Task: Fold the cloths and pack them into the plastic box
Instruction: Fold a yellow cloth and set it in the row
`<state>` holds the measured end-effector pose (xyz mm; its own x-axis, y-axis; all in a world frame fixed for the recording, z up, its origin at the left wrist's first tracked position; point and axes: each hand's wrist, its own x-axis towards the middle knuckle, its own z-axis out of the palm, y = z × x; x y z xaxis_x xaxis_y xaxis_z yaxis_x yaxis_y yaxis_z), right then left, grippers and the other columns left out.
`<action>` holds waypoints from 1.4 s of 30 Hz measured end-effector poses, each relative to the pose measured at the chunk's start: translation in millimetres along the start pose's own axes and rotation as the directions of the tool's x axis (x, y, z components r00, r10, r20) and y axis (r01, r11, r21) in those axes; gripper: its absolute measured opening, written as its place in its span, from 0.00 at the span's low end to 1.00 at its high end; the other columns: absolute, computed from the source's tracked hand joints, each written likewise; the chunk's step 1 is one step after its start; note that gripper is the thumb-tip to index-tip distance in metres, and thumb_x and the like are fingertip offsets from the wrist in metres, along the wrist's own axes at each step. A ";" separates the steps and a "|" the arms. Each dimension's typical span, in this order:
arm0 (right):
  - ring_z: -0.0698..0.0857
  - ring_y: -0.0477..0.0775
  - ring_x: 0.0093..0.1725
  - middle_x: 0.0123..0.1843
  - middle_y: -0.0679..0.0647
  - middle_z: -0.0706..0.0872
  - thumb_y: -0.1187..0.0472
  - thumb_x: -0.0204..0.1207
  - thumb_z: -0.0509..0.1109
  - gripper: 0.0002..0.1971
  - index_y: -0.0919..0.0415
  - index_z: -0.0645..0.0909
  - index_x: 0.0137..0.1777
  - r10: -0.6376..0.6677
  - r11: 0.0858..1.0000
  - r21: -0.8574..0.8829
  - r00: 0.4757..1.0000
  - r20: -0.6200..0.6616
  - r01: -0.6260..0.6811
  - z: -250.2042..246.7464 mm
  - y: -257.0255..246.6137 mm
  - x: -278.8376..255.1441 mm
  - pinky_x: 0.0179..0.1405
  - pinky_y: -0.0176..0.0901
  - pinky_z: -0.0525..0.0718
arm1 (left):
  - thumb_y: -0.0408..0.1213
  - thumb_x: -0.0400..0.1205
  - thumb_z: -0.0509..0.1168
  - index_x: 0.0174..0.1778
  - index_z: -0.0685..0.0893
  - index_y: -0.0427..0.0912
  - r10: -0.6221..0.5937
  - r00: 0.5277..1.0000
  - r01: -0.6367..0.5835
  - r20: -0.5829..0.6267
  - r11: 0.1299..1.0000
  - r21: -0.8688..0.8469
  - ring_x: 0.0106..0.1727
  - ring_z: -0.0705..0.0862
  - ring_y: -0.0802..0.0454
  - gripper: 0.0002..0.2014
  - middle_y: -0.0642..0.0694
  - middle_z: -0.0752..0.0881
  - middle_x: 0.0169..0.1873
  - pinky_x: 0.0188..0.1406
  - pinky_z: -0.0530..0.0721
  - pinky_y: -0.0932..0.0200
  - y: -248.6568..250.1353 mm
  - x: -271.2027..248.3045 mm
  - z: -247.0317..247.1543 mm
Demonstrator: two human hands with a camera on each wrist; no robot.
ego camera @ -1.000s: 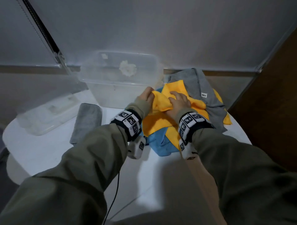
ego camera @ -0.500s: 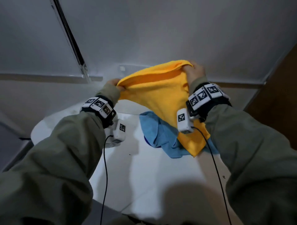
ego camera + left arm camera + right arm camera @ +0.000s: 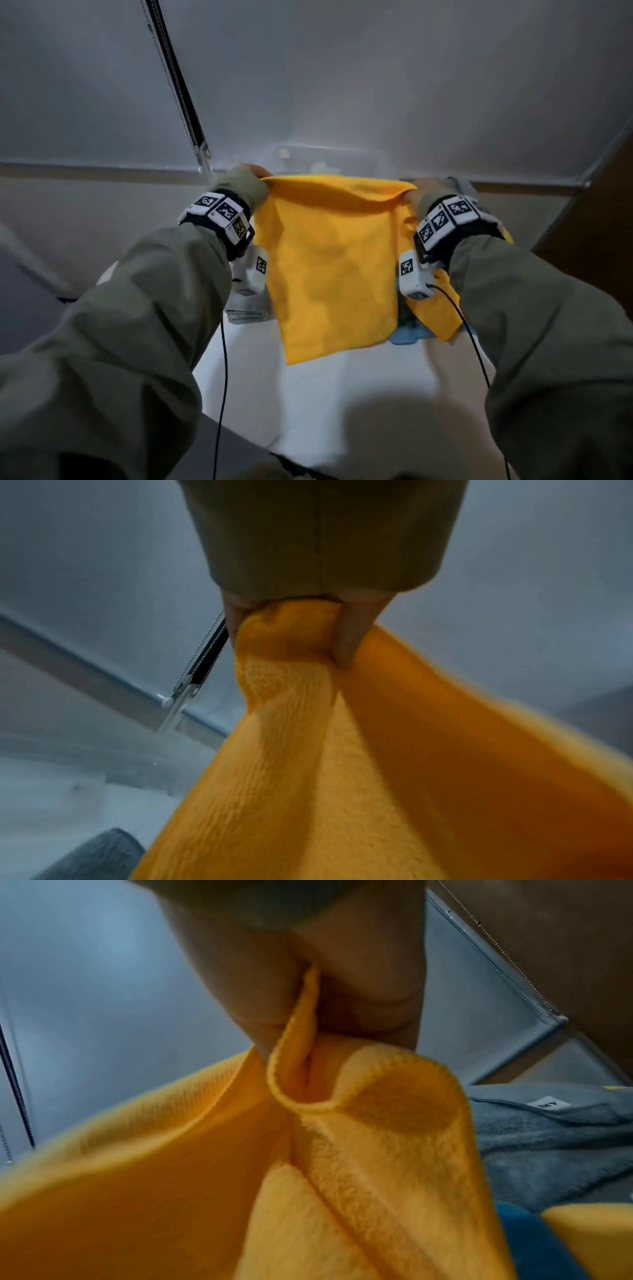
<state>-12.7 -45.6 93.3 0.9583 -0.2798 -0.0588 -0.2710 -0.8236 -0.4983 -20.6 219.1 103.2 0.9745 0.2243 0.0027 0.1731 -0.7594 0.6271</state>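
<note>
A yellow cloth (image 3: 329,260) hangs spread out in the air above the white table (image 3: 308,394). My left hand (image 3: 251,171) pinches its top left corner, seen close in the left wrist view (image 3: 291,631). My right hand (image 3: 419,192) pinches the top right corner (image 3: 301,1047). The clear plastic box (image 3: 329,157) stands behind the cloth, mostly hidden by it. A second yellow cloth (image 3: 435,315) and a blue cloth (image 3: 406,337) lie on the table at the right. A grey cloth (image 3: 548,1137) lies beyond them.
A folded grey cloth (image 3: 92,856) lies on the table to the left, partly behind my left wrist (image 3: 246,308). A grey wall with a black vertical rail (image 3: 178,85) backs the table. A brown panel (image 3: 596,212) stands at the right.
Both hands lifted the yellow cloth off the pile, then pulled apart, so it now hangs flat and stretched between them.
</note>
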 end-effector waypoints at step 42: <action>0.54 0.53 0.83 0.83 0.49 0.58 0.74 0.60 0.69 0.23 0.43 0.80 0.15 -0.719 0.636 0.449 0.693 0.050 0.627 -26.1 -55.7 -3.1 0.78 0.56 0.62 | 0.25 0.64 0.61 0.24 0.82 0.44 0.550 0.812 -0.127 0.196 0.494 -0.860 0.34 0.84 0.57 0.10 0.47 0.85 0.40 0.29 0.83 0.66 73.1 11.8 31.7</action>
<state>-3.0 -11.7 143.9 0.8638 0.4225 0.2743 0.4696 -0.4783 -0.7421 8.2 146.9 124.3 0.9145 -0.3549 0.1944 -0.1613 0.1210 0.9795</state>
